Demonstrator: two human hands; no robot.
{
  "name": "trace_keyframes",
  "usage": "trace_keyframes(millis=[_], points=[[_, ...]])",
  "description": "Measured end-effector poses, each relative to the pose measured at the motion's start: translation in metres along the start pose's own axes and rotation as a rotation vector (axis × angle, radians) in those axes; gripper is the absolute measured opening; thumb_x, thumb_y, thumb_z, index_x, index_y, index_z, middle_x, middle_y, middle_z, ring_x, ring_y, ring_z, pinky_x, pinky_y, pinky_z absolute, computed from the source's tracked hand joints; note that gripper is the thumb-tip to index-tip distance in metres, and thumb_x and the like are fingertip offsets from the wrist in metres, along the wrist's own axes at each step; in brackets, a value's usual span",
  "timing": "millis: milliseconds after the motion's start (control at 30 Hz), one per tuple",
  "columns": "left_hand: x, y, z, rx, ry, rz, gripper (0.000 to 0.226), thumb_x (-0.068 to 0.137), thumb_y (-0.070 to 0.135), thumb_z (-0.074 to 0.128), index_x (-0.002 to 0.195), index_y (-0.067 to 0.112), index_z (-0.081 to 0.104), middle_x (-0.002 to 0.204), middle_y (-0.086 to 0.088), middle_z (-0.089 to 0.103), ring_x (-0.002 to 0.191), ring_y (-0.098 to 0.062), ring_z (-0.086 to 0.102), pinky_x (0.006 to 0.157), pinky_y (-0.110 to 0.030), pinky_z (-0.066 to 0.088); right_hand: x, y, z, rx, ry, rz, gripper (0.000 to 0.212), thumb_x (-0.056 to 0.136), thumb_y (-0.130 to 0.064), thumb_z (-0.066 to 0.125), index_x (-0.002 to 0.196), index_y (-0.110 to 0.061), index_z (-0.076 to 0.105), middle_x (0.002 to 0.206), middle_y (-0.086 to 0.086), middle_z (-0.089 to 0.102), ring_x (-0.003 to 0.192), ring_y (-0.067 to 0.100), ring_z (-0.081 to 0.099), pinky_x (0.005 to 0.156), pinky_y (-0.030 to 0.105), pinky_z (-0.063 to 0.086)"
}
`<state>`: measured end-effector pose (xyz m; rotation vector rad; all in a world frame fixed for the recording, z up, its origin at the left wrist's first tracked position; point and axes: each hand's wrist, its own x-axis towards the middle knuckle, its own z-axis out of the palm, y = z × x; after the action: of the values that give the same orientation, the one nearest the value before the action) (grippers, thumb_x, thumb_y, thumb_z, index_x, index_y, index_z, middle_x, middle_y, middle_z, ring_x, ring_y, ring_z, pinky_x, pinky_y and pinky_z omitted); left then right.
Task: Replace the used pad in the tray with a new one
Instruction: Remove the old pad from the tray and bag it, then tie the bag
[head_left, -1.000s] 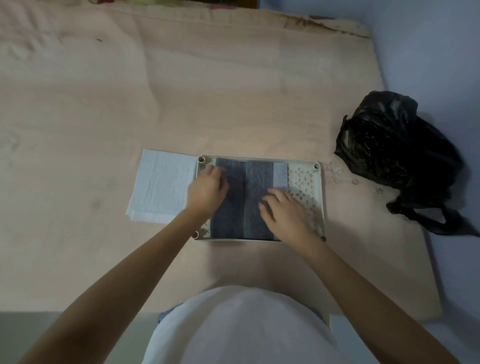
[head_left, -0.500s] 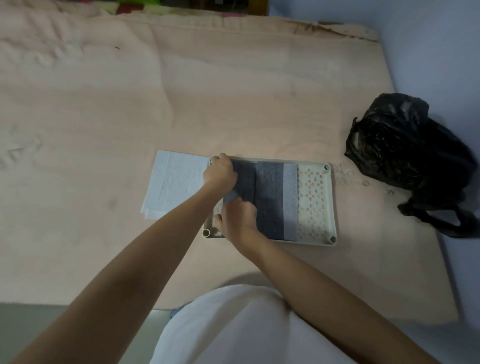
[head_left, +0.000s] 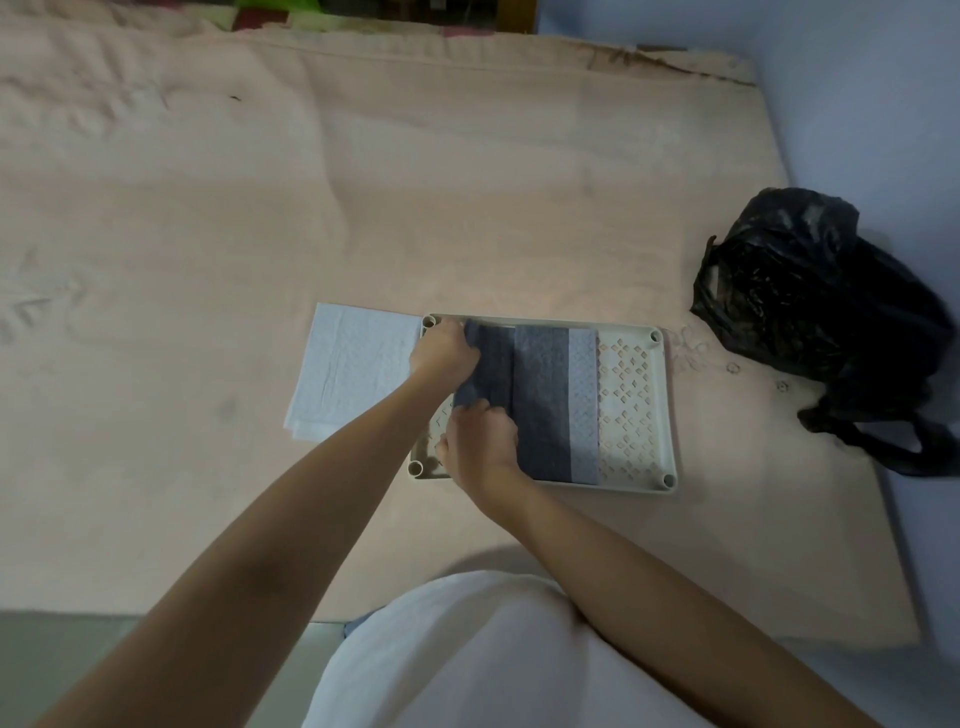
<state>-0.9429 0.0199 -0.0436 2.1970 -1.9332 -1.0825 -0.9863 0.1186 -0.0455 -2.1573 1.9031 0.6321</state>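
A cream tray (head_left: 660, 415) with a perforated floor lies on the pink mat. A dark grey folded pad (head_left: 540, 400) lies in its left and middle part. My left hand (head_left: 441, 353) grips the pad's far left edge. My right hand (head_left: 480, 441) grips its near left edge, and that side of the pad is lifted and bunched toward the right. The perforated floor shows bare at the tray's right and a little under the lifted left edge. A white folded pad (head_left: 348, 374) lies flat on the mat, just left of the tray.
A crumpled black plastic bag (head_left: 810, 306) sits on the mat to the right of the tray, near the blue wall (head_left: 883, 104). The mat's near edge (head_left: 156, 608) runs just in front of my body.
My right hand crossed from the pad's right side to its near left edge. Both hands now hold the left edge, which has come up off the tray floor and shifted right.
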Motion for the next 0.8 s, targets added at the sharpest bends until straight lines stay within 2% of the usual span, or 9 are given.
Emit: trace_keyframes(millis=[100, 200, 267, 367, 433, 533, 633, 733, 800], points=[[0.000, 0.000, 0.000, -0.026, -0.004, -0.001, 0.020, 0.090, 0.011, 0.049, 0.106, 0.001, 0.053, 0.092, -0.014, 0.065, 0.076, -0.030, 0.062, 0.066, -0.036, 0.054, 0.001, 0.001, 0.000, 0.004, -0.008, 0.011, 0.035, 0.097, -0.032, 0.042, 0.113, -0.003, 0.055, 0.106, 0.016, 0.057, 0.091, 0.032, 0.060, 0.068, 0.037, 0.056], [-0.002, 0.002, -0.001, -0.039, -0.009, 0.003, 0.012, 0.090, 0.012, 0.049, 0.097, 0.003, 0.054, 0.088, -0.013, 0.065, 0.076, -0.031, 0.065, 0.068, -0.038, 0.057, -0.001, 0.000, -0.001, 0.033, -0.034, 0.029, 0.033, 0.096, -0.030, 0.044, 0.113, -0.005, 0.057, 0.108, 0.015, 0.058, 0.094, 0.030, 0.060, 0.070, 0.037, 0.055], [-0.002, 0.003, -0.003, -0.030, -0.016, 0.004, 0.012, 0.089, 0.013, 0.049, 0.092, 0.003, 0.054, 0.084, -0.013, 0.065, 0.075, -0.031, 0.066, 0.064, -0.035, 0.055, -0.001, 0.001, -0.003, 0.036, -0.059, 0.024, 0.028, 0.095, -0.023, 0.047, 0.113, -0.006, 0.060, 0.109, 0.013, 0.059, 0.096, 0.028, 0.060, 0.072, 0.036, 0.055], [-0.002, 0.006, -0.007, -0.032, -0.018, -0.001, 0.020, 0.089, 0.020, 0.048, 0.098, 0.002, 0.053, 0.080, -0.009, 0.064, 0.067, -0.027, 0.066, 0.056, -0.028, 0.048, -0.004, 0.009, -0.012, 0.164, -0.075, 0.025, 0.020, 0.094, -0.016, 0.048, 0.105, -0.011, 0.064, 0.106, 0.007, 0.065, 0.097, 0.024, 0.062, 0.065, 0.025, 0.045], [-0.002, 0.010, -0.009, -0.056, -0.007, 0.001, 0.023, 0.091, 0.028, 0.047, 0.098, 0.006, 0.050, 0.075, -0.005, 0.061, 0.058, -0.022, 0.063, 0.052, -0.025, 0.044, -0.010, 0.020, -0.024, 0.302, -0.073, 0.049, 0.020, 0.095, -0.021, 0.047, 0.103, -0.012, 0.063, 0.106, 0.005, 0.066, 0.099, 0.025, 0.062, 0.063, 0.025, 0.036], [-0.002, 0.021, -0.010, -0.091, 0.003, 0.016, 0.027, 0.089, 0.033, 0.048, 0.092, 0.006, 0.052, 0.072, -0.005, 0.061, 0.056, -0.023, 0.064, 0.054, -0.027, 0.049, -0.024, 0.038, -0.039, 0.444, -0.055, 0.097, 0.027, 0.095, -0.032, 0.048, 0.104, -0.010, 0.061, 0.106, 0.008, 0.066, 0.100, 0.029, 0.062, 0.070, 0.030, 0.036], [-0.005, 0.037, -0.009, -0.147, -0.030, 0.043, 0.028, 0.088, 0.030, 0.052, 0.092, 0.003, 0.054, 0.071, -0.006, 0.059, 0.057, -0.027, 0.067, 0.059, -0.037, 0.059, -0.036, 0.053, -0.040, 0.518, -0.037, 0.141, 0.026, 0.094, -0.034, 0.049, 0.088, -0.011, 0.058, 0.093, 0.006, 0.066, 0.091, 0.028, 0.063, 0.067, 0.030, 0.037], [-0.010, 0.053, -0.005, -0.130, -0.067, 0.081, 0.023, 0.088, 0.023, 0.054, 0.097, 0.003, 0.053, 0.082, -0.008, 0.059, 0.058, -0.024, 0.062, 0.044, -0.027, 0.050, -0.043, 0.070, -0.031, 0.578, -0.038, 0.210, 0.034, 0.094, -0.034, 0.048, 0.067, -0.015, 0.042, 0.065, -0.003, 0.049, 0.072, 0.023, 0.055, 0.060, 0.028, 0.035], [-0.014, 0.064, 0.000, -0.072, -0.068, 0.115, 0.023, 0.088, 0.022, 0.054, 0.103, 0.005, 0.049, 0.092, -0.009, 0.058, 0.070, -0.027, 0.061, 0.055, -0.028, 0.049, -0.046, 0.080, -0.022, 0.617, -0.036, 0.255, 0.035, 0.093, -0.033, 0.049, 0.064, -0.017, 0.039, 0.060, -0.004, 0.042, 0.066, 0.021, 0.051, 0.053, 0.026, 0.032]])
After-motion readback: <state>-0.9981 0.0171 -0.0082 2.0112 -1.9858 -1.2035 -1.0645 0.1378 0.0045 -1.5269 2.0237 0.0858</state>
